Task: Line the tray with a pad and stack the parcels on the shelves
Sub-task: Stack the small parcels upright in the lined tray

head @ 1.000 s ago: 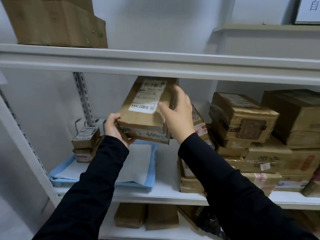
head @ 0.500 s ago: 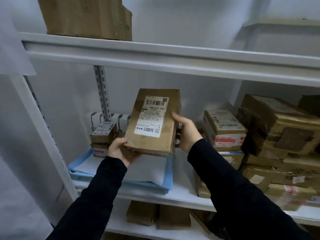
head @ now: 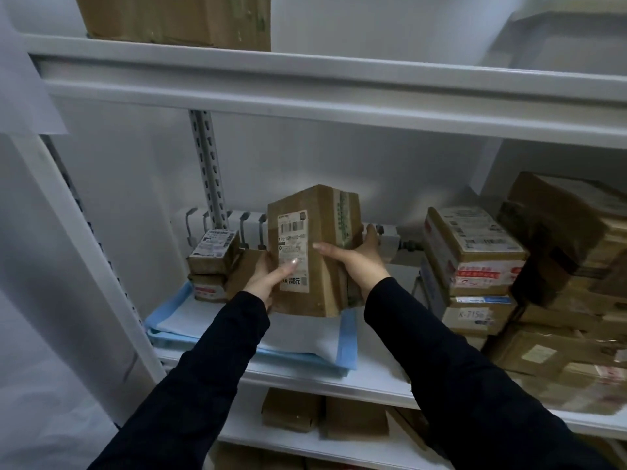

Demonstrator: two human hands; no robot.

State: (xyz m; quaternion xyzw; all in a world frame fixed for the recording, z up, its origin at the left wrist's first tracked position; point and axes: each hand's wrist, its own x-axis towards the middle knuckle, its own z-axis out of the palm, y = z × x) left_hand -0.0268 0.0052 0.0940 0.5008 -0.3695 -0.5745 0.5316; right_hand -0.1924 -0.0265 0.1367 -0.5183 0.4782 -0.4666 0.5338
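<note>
I hold a brown cardboard parcel (head: 317, 252) with a white shipping label, standing on its end over the blue tray (head: 346, 344) on the middle shelf. A white pad (head: 298, 337) lies in the tray. My left hand (head: 268, 278) grips the parcel's left side, thumb across the label. My right hand (head: 358, 257) holds its right side and front. The parcel's bottom edge is at the pad; contact is hard to tell. Two small labelled parcels (head: 213, 262) are stacked at the tray's back left.
A pile of parcels (head: 475, 266) fills the right of the middle shelf (head: 373, 381). The shelf above (head: 339, 93) carries a large carton (head: 176, 18). More boxes (head: 322, 415) sit on the lower shelf. A white upright post (head: 84, 249) stands at the left.
The parcel has been turned from tilted flat to standing on end and lowered onto the padded tray. Both hands moved down with it; the camera view shifted left and closer.
</note>
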